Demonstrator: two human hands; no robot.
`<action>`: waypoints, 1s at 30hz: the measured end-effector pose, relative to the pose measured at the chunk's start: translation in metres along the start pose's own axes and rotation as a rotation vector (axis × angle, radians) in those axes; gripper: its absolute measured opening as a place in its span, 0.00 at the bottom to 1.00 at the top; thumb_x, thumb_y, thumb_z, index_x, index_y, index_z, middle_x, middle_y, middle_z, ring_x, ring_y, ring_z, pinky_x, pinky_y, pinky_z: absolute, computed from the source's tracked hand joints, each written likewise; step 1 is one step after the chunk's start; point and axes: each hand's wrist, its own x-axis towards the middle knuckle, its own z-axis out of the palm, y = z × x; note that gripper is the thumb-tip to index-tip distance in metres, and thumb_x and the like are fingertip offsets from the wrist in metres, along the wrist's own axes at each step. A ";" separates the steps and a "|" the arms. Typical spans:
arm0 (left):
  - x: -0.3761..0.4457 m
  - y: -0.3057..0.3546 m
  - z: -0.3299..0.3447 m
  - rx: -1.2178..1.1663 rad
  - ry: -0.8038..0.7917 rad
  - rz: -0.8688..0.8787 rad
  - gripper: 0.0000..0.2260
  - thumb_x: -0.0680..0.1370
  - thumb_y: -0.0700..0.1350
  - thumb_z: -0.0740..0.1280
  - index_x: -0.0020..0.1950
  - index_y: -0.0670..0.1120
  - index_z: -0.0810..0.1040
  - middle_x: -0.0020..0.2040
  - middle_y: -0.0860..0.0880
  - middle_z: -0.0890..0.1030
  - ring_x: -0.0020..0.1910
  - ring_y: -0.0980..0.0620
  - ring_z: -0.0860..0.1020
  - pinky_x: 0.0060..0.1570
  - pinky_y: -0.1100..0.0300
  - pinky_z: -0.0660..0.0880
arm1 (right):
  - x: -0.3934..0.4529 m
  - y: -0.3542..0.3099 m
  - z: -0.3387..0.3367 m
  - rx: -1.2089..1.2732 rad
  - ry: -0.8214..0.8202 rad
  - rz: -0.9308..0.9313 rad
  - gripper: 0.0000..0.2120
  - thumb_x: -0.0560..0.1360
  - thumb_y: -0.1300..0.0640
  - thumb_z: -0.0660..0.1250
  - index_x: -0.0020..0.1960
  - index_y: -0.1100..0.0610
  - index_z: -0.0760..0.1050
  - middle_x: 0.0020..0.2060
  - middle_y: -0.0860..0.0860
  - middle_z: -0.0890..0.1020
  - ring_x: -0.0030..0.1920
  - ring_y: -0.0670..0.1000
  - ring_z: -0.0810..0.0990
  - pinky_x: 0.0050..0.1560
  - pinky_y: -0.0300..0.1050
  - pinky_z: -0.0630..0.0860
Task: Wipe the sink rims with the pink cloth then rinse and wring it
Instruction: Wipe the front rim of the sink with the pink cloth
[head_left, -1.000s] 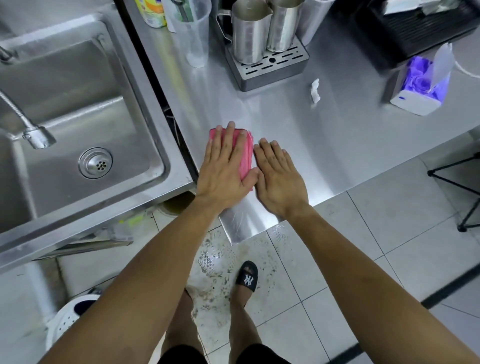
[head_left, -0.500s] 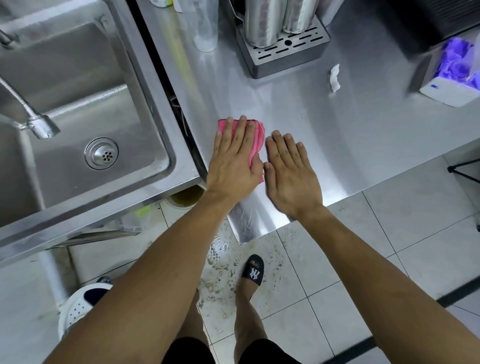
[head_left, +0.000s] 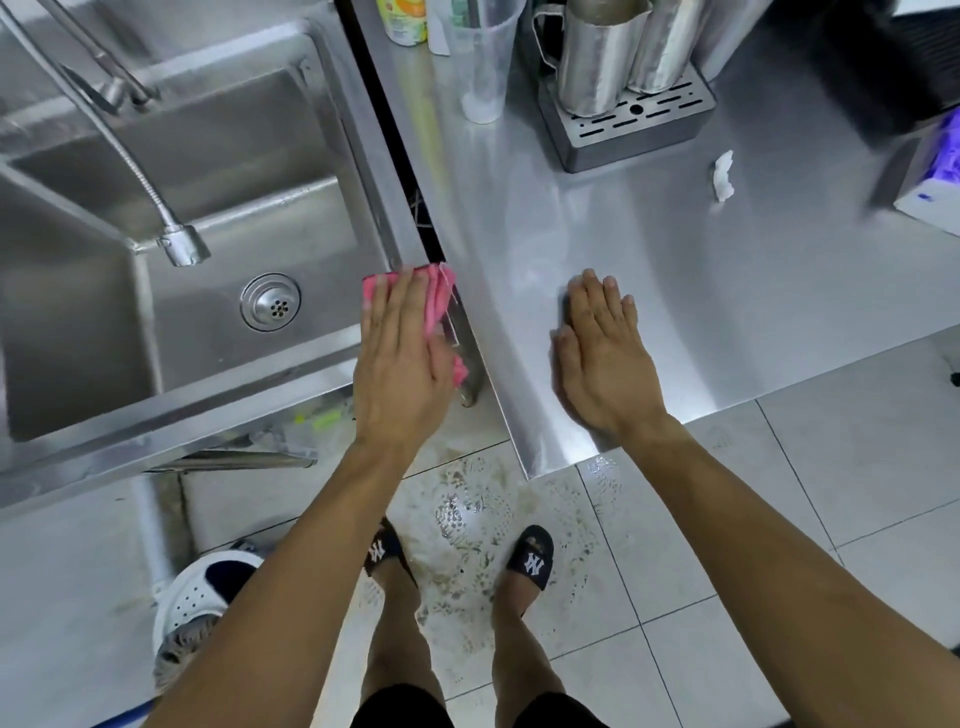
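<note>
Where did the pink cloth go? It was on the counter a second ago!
The left hand slid the pink cloth leftward off the counter onto the right rim of the sink, fingers flat on top of it. The right hand stayed flat on the counter, now apart from the left. The tap is not running.

Both hands lie flat, fingers straight: left hand (head_left: 402, 358) palm-down, right hand (head_left: 602, 353) palm-down, arms extended forward
</note>
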 end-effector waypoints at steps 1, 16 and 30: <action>-0.002 -0.011 0.002 0.045 -0.055 0.003 0.26 0.86 0.49 0.51 0.83 0.42 0.55 0.83 0.43 0.57 0.83 0.48 0.47 0.82 0.47 0.47 | 0.001 -0.016 0.005 0.033 -0.003 -0.052 0.27 0.87 0.51 0.48 0.84 0.59 0.53 0.83 0.55 0.54 0.84 0.55 0.47 0.83 0.51 0.41; -0.016 -0.081 -0.010 0.274 -0.131 -0.318 0.29 0.86 0.56 0.39 0.84 0.44 0.50 0.84 0.43 0.54 0.83 0.43 0.47 0.82 0.48 0.41 | 0.018 -0.077 0.054 -0.057 -0.044 -0.138 0.29 0.85 0.48 0.44 0.83 0.58 0.56 0.83 0.54 0.56 0.84 0.53 0.49 0.84 0.52 0.46; -0.032 -0.103 -0.023 0.252 -0.223 -0.023 0.26 0.87 0.57 0.43 0.84 0.48 0.53 0.83 0.46 0.58 0.83 0.45 0.54 0.81 0.44 0.54 | 0.018 -0.076 0.057 -0.127 -0.029 -0.152 0.28 0.85 0.51 0.46 0.83 0.59 0.56 0.83 0.55 0.56 0.84 0.55 0.51 0.84 0.54 0.48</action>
